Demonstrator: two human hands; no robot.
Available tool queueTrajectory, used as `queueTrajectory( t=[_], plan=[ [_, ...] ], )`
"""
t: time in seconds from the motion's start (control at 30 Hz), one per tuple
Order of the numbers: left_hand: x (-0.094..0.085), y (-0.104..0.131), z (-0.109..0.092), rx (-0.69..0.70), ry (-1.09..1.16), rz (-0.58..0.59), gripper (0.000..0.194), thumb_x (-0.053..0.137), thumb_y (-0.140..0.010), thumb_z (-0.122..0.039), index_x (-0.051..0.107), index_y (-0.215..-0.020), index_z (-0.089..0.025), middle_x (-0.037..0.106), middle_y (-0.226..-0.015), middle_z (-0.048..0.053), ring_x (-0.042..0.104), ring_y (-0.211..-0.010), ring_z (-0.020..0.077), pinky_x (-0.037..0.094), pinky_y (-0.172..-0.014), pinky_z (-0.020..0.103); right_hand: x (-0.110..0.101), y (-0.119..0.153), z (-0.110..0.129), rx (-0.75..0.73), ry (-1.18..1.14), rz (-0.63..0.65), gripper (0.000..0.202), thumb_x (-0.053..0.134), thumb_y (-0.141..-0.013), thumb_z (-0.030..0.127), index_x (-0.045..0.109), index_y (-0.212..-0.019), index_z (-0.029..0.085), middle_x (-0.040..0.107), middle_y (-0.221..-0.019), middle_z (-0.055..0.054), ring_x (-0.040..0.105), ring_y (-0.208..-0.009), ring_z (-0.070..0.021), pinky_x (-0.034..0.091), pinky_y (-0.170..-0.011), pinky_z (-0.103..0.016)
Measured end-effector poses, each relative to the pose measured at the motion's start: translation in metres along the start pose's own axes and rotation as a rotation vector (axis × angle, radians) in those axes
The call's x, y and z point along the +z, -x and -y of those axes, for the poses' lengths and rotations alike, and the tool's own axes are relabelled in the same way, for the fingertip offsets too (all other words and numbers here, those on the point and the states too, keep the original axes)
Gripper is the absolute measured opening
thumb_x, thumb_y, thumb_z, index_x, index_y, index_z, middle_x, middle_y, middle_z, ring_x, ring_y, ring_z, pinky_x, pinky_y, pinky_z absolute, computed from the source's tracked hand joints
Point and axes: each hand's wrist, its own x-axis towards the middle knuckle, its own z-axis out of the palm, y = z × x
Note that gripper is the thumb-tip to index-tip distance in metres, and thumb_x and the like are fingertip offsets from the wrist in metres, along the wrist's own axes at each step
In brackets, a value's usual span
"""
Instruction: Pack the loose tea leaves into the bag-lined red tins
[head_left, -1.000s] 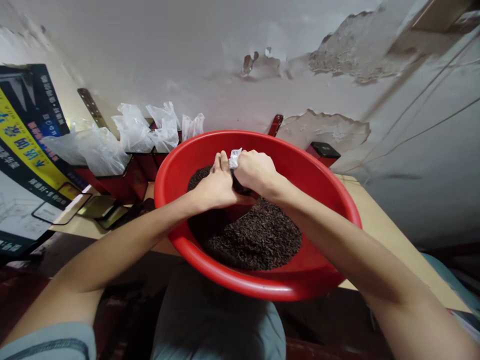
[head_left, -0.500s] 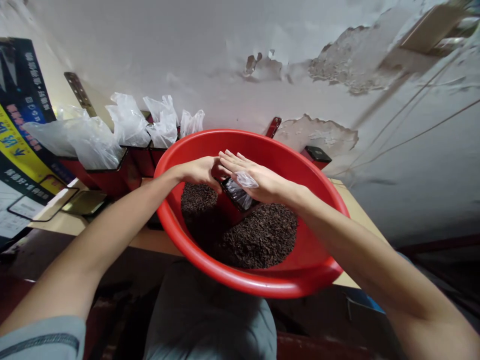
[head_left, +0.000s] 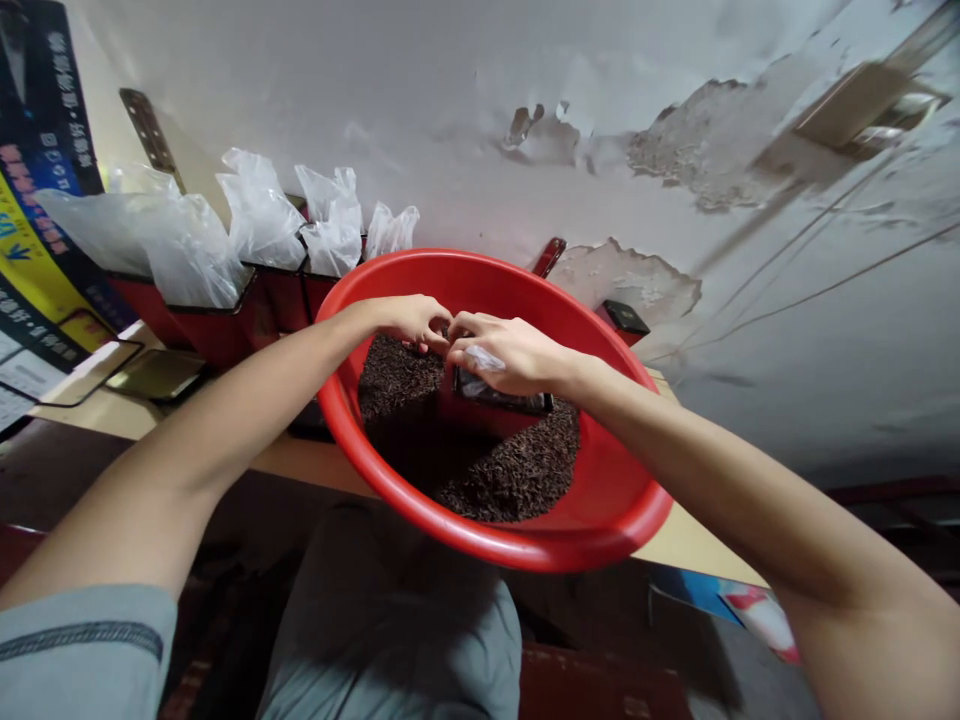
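I have both hands meeting over the far half of the red basin (head_left: 600,545), which is tilted toward me and sits partly on the wooden table edge (head_left: 694,540). My left hand (head_left: 411,320) comes in from the left with its fingers curled down, touching the top of a small plastic-lined packet (head_left: 501,392). My right hand (head_left: 506,355) is pinched on the crumpled clear plastic at the packet's mouth, fingertips pressed together against the left hand's. So the 2 hands are together, the right one clamped on the plastic; whether the left truly grips or only steadies, I cannot tell.

The packet rests inside the basin, just above the heap of dark loose tea leaves (head_left: 517,470), its lower edge near or touching the heap. Its long axis runs roughly left to right across the view, tilted slightly down to the right, with the plastic mouth up toward my fingers.

As I judge it, this packet looks filled and its liner is being gathered shut; sealing is not done. A good amount of leaf remains in the basin. Along the wall to the left, a row of red boxes (head_left: 217,330) stands with clear bag liners (head_left: 259,220) open upward, so I judge more filling is left.
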Motion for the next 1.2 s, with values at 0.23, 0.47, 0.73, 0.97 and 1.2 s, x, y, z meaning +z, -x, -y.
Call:
queueTrajectory(
  t=[0.23, 0.47, 0.73, 0.97, 1.2],
  plan=[
    [0.002, 0.027, -0.039, -0.144, -0.026, -0.31, 0.043, 0.065, -0.073, -0.021, 0.076, -0.115, -0.013, 0.076, -0.08, 0.009, 0.069, -0.07, 0.0233, 0.05, -0.071, 0.033, -0.005, -0.014, -0.019, 0.489, 0.104, -0.066, 0.049, 0.029, -0.108, 0.036, 0.074, -0.106, 0.017, 0.073, -0.119, -0.014, 0.069, -0.103, -0.0261, 0.05, -0.081, -0.034],
    [0.051, 0.063, -0.102, -0.011, -0.05, -0.3, 0.086, 0.072, -0.077, -0.054, 0.05, -0.147, -0.009, 0.063, -0.14, 0.024, 0.065, -0.119, 0.0387, 0.052, -0.096, 0.043, -0.008, -0.035, -0.03, 0.812, 0.217, -0.029, 0.038, 0.052, -0.098, 0.039, 0.081, -0.108, 0.017, 0.078, -0.107, -0.02, 0.072, -0.11, -0.0356, 0.054, -0.088, -0.043],
    [0.058, 0.041, -0.086, -0.07, -0.265, -0.323, 0.091, 0.078, -0.071, -0.056, 0.052, -0.14, -0.002, 0.06, -0.136, 0.03, 0.057, -0.125, 0.0436, 0.047, -0.105, 0.051, -0.015, -0.027, -0.007, 0.693, 0.325, 0.093, 0.038, 0.047, -0.097, 0.026, 0.081, -0.111, 0.015, 0.077, -0.111, -0.022, 0.072, -0.107, -0.0392, 0.053, -0.086, -0.049],
    [0.009, 0.024, -0.043, 0.176, -0.19, 0.038, 0.09, 0.083, -0.055, -0.04, 0.057, -0.138, -0.018, 0.059, -0.144, 0.014, 0.055, -0.131, 0.0363, 0.043, -0.113, 0.043, -0.003, 0.008, 0.016, 0.425, 0.411, -0.112, 0.063, 0.029, -0.104, 0.032, 0.037, -0.158, 0.002, 0.061, -0.14, -0.028, 0.059, -0.124, -0.0411, 0.051, -0.095, -0.054],
    [0.004, 0.006, -0.042, 0.214, -0.013, 0.169, 0.109, 0.08, -0.057, -0.035, 0.04, -0.158, -0.023, 0.06, -0.149, 0.01, 0.059, -0.131, 0.0346, 0.045, -0.113, 0.045, 0.018, 0.023, -0.019, 0.037, 0.063, -0.214, 0.066, 0.024, -0.109, 0.048, 0.025, -0.166, 0.016, 0.027, -0.17, -0.02, 0.03, -0.156, -0.0352, 0.033, -0.121, -0.061]
  ],
)
